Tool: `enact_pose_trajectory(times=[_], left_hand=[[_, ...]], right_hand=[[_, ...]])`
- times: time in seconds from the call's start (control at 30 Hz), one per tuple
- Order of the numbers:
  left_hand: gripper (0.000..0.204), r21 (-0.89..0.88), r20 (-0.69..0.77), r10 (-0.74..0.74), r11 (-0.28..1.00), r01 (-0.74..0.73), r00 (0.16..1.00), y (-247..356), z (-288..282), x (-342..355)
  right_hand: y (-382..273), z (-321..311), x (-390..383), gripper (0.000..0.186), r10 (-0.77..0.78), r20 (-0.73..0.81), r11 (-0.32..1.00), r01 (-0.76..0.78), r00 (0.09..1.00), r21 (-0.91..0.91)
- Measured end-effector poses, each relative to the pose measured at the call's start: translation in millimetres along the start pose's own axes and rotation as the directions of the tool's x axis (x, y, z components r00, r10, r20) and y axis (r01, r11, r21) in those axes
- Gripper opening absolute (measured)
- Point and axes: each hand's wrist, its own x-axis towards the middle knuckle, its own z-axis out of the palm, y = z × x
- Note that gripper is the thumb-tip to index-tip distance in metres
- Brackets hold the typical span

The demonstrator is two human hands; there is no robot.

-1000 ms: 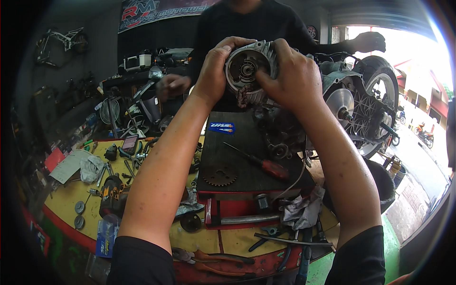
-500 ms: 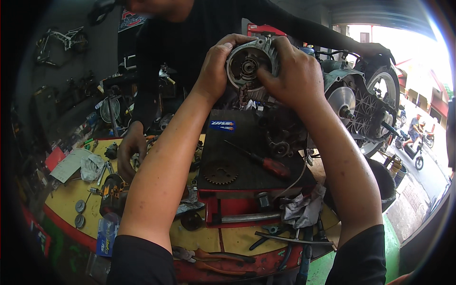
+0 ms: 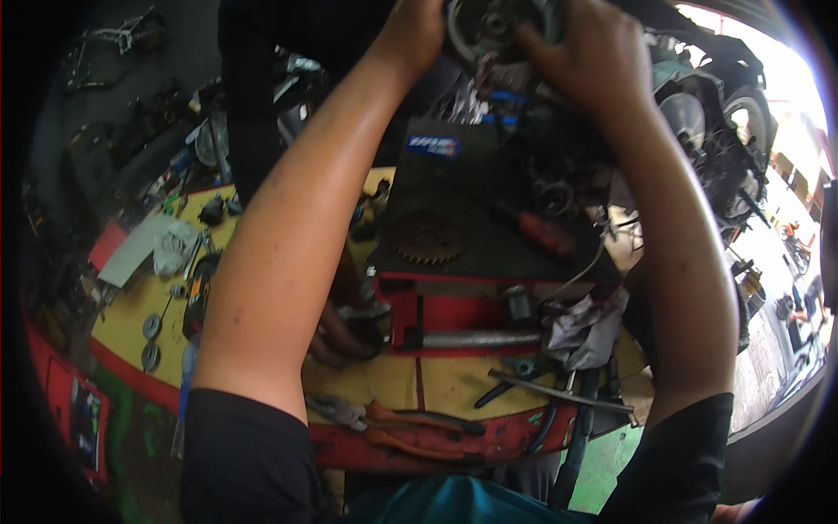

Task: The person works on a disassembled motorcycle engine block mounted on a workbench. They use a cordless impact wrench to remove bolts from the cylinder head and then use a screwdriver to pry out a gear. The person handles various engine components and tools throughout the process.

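At the top edge of the view, both hands hold up a round metal engine housing [image 3: 495, 22] with a bearing-like centre. My left hand [image 3: 417, 33], partly cut off by the edge, grips its left side. My right hand [image 3: 602, 54] grips the right side, thumb over the rim. A chain [image 3: 485, 73] hangs below the housing. Under my arms is a red box with a dark top [image 3: 489, 188], on which lie a toothed sprocket [image 3: 428, 237] and a screwdriver with a red handle [image 3: 546, 234].
A co-worker's hand [image 3: 345, 336] reaches low beside my left forearm. Orange-handled pliers [image 3: 410, 426], a metal rod [image 3: 480, 339] and a crumpled rag [image 3: 583, 330] lie near the front of the yellow bench [image 3: 131, 341]. At right stands a partly dismantled motorcycle [image 3: 698, 122].
The housing and both hands have shifted to the top edge of the view, as the view tilted downward. The co-worker's hand has moved from the tools at left to beneath my left forearm.
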Motion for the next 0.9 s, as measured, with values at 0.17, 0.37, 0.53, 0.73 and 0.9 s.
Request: enact_pose_trajectory(times=[0.17,0.37,0.53,0.73,0.9], left_hand=[[0.052,0.167,0.041,0.043,0.985,-0.049,0.998,1.7,-22.3,9.7],[0.047,0.02,0.031,0.006,1.0,-0.006,0.999,-10.6,-24.4,16.1],[0.046,0.233,0.037,0.142,0.961,-0.146,0.989,-18.2,-27.6,19.0],[0.048,0.34,0.094,0.21,0.912,-0.229,0.973,-16.0,-20.1,12.0],[0.049,0.421,0.118,0.228,0.87,-0.256,0.967,-5.9,-23.6,7.1]], right_hand=[[-10.7,-3.2,2.2,0.055,-0.014,-0.058,1.0,0.013,0.998,-0.009],[-4.5,1.1,-1.9,0.048,-0.065,-0.098,0.997,0.07,0.993,0.043],[-4.2,4.6,-3.5,0.044,-0.042,-0.124,0.999,0.045,0.991,0.026],[-1.9,-2.0,-1.5,0.043,-0.023,-0.055,1.0,0.024,0.998,0.009],[-5.1,-1.0,0.8,0.043,-0.047,-0.059,0.999,0.046,0.997,-0.017]])
